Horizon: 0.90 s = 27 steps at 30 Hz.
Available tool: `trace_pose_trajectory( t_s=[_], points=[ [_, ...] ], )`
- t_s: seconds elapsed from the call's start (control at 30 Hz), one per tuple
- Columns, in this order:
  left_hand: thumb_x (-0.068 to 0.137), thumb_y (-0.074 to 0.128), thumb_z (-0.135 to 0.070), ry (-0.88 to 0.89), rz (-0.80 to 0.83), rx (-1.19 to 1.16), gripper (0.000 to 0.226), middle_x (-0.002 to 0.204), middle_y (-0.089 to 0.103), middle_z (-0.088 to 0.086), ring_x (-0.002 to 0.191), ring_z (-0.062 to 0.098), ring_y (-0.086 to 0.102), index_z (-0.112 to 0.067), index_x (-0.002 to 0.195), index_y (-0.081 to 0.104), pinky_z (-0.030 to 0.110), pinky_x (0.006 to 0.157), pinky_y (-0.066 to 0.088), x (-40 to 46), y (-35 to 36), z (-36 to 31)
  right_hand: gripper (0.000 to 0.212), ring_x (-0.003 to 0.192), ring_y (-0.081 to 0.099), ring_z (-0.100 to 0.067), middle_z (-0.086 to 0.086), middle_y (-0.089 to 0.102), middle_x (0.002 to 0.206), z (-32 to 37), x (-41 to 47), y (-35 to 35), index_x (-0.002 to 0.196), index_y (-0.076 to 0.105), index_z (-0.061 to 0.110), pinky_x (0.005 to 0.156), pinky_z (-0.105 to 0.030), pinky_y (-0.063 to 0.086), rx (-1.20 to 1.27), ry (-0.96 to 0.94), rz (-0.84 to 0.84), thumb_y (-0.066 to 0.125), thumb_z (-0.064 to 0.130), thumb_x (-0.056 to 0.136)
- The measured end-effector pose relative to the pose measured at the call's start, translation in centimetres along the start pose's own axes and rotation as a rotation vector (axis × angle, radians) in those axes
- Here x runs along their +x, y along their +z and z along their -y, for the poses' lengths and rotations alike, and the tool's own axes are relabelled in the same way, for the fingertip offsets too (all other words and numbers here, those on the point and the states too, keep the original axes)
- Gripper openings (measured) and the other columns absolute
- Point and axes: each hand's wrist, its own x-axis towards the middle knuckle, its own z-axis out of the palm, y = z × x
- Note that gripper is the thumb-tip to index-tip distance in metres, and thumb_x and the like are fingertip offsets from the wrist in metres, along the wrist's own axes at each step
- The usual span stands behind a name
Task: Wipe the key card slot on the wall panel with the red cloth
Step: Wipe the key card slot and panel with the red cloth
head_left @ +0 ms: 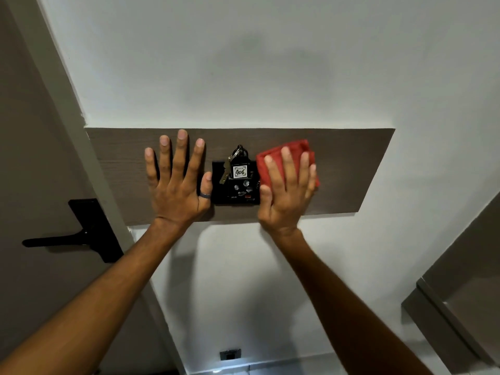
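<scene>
A black key card slot (235, 193) sits in the middle of a brown wood wall panel (346, 163). A key tag marked 406 (240, 171) with a key stands in the slot. My right hand (286, 190) presses a folded red cloth (270, 161) flat against the panel, just right of the slot and touching its right edge. My left hand (177, 180) lies flat on the panel left of the slot, fingers spread, holding nothing, thumb near the slot's left edge.
A door with a black lever handle (81, 234) stands at the left. White wall surrounds the panel. A grey cabinet edge (460, 307) juts in at the lower right. A small wall socket (230, 354) sits low on the wall.
</scene>
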Motion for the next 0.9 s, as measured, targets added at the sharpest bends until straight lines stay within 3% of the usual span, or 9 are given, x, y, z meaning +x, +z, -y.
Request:
trace_pose_trajectory(
  t_s=[0.13, 0.3, 0.53, 0.73, 0.9],
  points=[
    [0.107, 0.037, -0.040, 0.005, 0.003, 0.019, 0.062, 0.173, 0.005, 0.005, 0.160, 0.028, 0.001, -0.018, 0.164, 0.025, 0.051, 0.130, 0.002, -0.1, 0.0, 0.1, 0.045, 0.160, 0.019, -0.030, -0.003, 0.036, 0.164, 0.8, -6.3, 0.0, 0.151, 0.045, 0.028, 0.130, -0.051, 0.018, -0.048, 0.021, 0.079, 0.043, 0.039, 0.108],
    [0.107, 0.038, -0.040, -0.001, 0.001, 0.006, 0.062, 0.173, 0.008, 0.006, 0.160, 0.029, 0.003, -0.018, 0.164, 0.026, 0.052, 0.130, 0.004, -0.2, 0.1, 0.0, 0.047, 0.157, 0.026, -0.036, -0.009, 0.042, 0.160, -0.6, -3.4, -0.4, 0.149, 0.050, 0.026, 0.127, -0.059, 0.023, -0.017, -0.109, 0.089, 0.054, 0.028, 0.102],
    [0.107, 0.039, -0.040, 0.003, -0.008, 0.012, 0.063, 0.172, 0.010, 0.006, 0.160, 0.029, 0.005, -0.018, 0.164, 0.027, 0.053, 0.130, 0.005, -0.5, 0.3, 0.0, 0.042, 0.159, 0.023, -0.030, -0.008, 0.046, 0.156, 0.9, -3.7, 1.3, 0.146, 0.051, 0.025, 0.128, -0.055, 0.023, -0.043, 0.020, -0.027, 0.039, 0.039, 0.108],
    [0.106, 0.040, -0.039, -0.007, -0.020, 0.020, 0.063, 0.172, 0.011, 0.006, 0.160, 0.029, 0.004, -0.017, 0.163, 0.029, 0.053, 0.130, 0.005, -0.4, 0.1, -0.2, 0.043, 0.151, 0.038, -0.037, -0.007, 0.053, 0.155, -0.6, -0.7, -0.3, 0.144, 0.057, 0.025, 0.123, -0.058, 0.033, -0.039, -0.152, 0.034, 0.042, 0.038, 0.106],
    [0.106, 0.039, -0.040, -0.003, -0.014, 0.029, 0.062, 0.171, 0.016, 0.008, 0.160, 0.030, 0.007, -0.017, 0.163, 0.031, 0.054, 0.129, 0.008, 0.1, 0.2, 0.0, 0.042, 0.156, 0.030, -0.034, -0.008, 0.051, 0.155, 1.2, -2.3, 0.7, 0.144, 0.055, 0.024, 0.127, -0.055, 0.026, -0.028, 0.010, -0.011, 0.041, 0.041, 0.108]
  ],
)
